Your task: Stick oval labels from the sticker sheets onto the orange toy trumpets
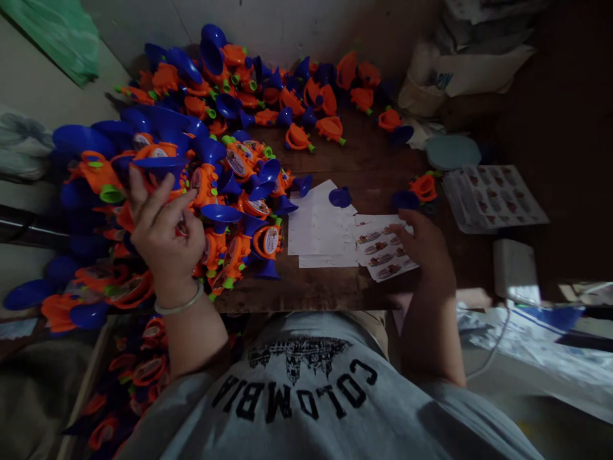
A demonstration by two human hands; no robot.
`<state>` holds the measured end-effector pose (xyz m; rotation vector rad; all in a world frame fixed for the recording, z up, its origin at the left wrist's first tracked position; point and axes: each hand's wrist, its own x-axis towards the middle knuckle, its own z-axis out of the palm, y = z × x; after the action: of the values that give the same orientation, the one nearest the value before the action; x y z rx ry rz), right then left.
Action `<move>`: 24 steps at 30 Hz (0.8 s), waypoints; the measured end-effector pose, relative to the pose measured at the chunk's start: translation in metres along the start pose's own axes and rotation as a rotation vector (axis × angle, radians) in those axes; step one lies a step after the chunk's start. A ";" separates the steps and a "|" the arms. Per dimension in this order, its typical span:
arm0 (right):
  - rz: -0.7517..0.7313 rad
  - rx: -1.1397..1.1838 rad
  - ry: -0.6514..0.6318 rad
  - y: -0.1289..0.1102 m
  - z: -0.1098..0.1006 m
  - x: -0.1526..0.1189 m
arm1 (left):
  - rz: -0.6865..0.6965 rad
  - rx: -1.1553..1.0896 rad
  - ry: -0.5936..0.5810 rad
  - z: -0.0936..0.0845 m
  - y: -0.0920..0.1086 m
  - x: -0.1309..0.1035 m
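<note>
My left hand (pixel 165 233), with a pale bangle at the wrist, is over a heap of orange and blue toy trumpets (pixel 205 185). Its fingers are spread among the toys, near a blue bell (pixel 160 164), and I see no firm grip. Several trumpets here carry oval stickers and have green mouthpieces and buttons. My right hand (pixel 426 246) reaches over a sticker sheet (pixel 383 252) printed with rows of small pictures. Its fingertips are at the sheet's upper right part, thumb and finger apart; the other fingers are partly hidden. White sheets (pixel 320 230) lie left of it.
More toy trumpets (pixel 292 99) lie along the wall, and others are below the table edge at left. A loose blue bell (pixel 340 197) and one trumpet (pixel 423 187) lie beyond the sheets. On the right are a sticker stack (pixel 498 198), a round lid (pixel 453 152) and a white box (pixel 516 271).
</note>
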<state>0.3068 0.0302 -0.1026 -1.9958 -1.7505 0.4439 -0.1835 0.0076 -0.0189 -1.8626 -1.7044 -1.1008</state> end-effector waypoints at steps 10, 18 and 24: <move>-0.205 -0.402 -0.539 -0.008 0.024 -0.044 | 0.075 -0.085 0.158 0.001 0.009 -0.008; -0.285 -0.393 -0.390 -0.002 0.031 -0.057 | 0.025 0.009 0.163 0.008 0.008 -0.015; -0.231 -0.427 -0.296 -0.019 0.044 -0.057 | 0.053 -0.025 0.194 0.006 0.008 -0.020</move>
<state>0.2601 -0.0194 -0.1326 -2.0429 -2.3979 0.3194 -0.1735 -0.0019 -0.0360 -1.7430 -1.5308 -1.2428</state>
